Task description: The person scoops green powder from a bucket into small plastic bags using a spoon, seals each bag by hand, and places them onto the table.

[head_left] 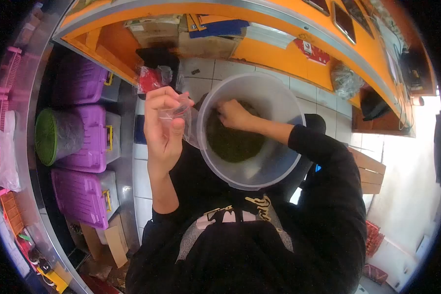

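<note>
My left hand [162, 122] is raised at the left of the tub, its fingers pinching a small clear plastic bag [187, 115]. The bag hangs beside the tub's rim. A large translucent plastic tub [279, 161] stands between my legs, with dark green loose material [240, 144] in its bottom. Down inside the tub is my right hand [235, 116], fingers curled together at the far left side of the green material. What those fingers hold, if anything, is too small to make out.
Purple-lidded storage boxes [83, 139] and a green-lidded container [46, 137] line the left shelf. An orange counter [274, 56] runs across the front, with cardboard boxes [210, 44] under it. A crumpled clear bag [347, 82] lies near its right end. White floor tiles [304, 90] show behind the tub.
</note>
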`<state>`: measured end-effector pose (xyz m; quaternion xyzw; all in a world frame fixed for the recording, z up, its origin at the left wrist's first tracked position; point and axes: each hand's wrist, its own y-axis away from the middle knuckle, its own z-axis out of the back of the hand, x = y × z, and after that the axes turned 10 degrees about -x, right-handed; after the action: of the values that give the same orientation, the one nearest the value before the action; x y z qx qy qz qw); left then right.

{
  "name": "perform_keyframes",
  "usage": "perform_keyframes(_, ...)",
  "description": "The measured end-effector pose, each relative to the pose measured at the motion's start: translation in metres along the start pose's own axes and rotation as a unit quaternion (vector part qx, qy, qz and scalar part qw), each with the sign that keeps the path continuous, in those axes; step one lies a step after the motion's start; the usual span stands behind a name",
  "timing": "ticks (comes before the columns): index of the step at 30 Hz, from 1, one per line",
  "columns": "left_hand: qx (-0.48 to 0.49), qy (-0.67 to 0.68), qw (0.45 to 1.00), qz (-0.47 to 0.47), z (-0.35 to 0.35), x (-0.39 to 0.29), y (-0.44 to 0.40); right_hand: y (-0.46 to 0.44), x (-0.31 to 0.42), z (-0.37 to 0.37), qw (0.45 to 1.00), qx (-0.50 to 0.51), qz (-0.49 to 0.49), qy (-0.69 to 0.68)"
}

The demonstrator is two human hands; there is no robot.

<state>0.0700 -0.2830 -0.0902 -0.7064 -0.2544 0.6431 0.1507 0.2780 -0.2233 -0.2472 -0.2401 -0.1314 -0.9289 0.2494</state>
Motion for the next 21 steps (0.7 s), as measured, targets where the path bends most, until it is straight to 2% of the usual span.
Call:
perform_keyframes(2,0.004,-0.019,1.0,0.013,-0.001,0.0,0.0,0.008,-0.004,-0.001,0.982,-0.155,0.006,-0.111)
perform_keyframes(3,0.006,-0.017,1.0,0.014,-0.004,0.001,0.0,0.014,-0.002,-0.001,0.981,-0.157,0.003,-0.11)
perform_keyframes(4,0.004,-0.012,1.0,0.018,-0.007,0.0,0.0,0.02,0.001,-0.003,0.973,-0.028,-0.141,-0.183)
perform_keyframes(5,0.001,-0.008,1.0,0.023,-0.009,-0.001,0.0,0.025,0.004,-0.006,0.922,0.102,-0.277,-0.249)
perform_keyframes(7,0.015,-0.007,1.0,0.026,-0.01,-0.004,0.0,0.028,0.005,-0.015,0.907,0.137,-0.286,-0.277)
perform_keyframes(9,0.026,-0.006,0.999,0.029,-0.007,-0.006,0.001,0.024,0.002,-0.012,0.882,0.175,-0.334,-0.282)
perform_keyframes(11,0.036,-0.018,0.998,0.042,-0.002,-0.007,0.003,0.021,-0.003,0.004,0.877,0.141,-0.345,-0.304)
perform_keyframes(14,0.003,-0.028,0.998,0.059,-0.003,-0.008,0.004,0.028,0.017,0.069,0.864,0.108,-0.293,-0.395)
perform_keyframes(18,0.008,-0.047,0.998,0.037,-0.005,-0.004,0.007,0.06,0.029,0.139,0.83,0.024,-0.263,-0.492)
perform_keyframes(20,-0.006,-0.003,0.999,0.053,-0.015,-0.006,0.008,0.083,0.04,0.167,0.803,-0.126,-0.268,-0.517)
perform_keyframes(21,-0.003,-0.001,0.999,0.052,-0.019,-0.005,0.009,0.093,0.038,0.172,0.802,-0.129,-0.269,-0.517)
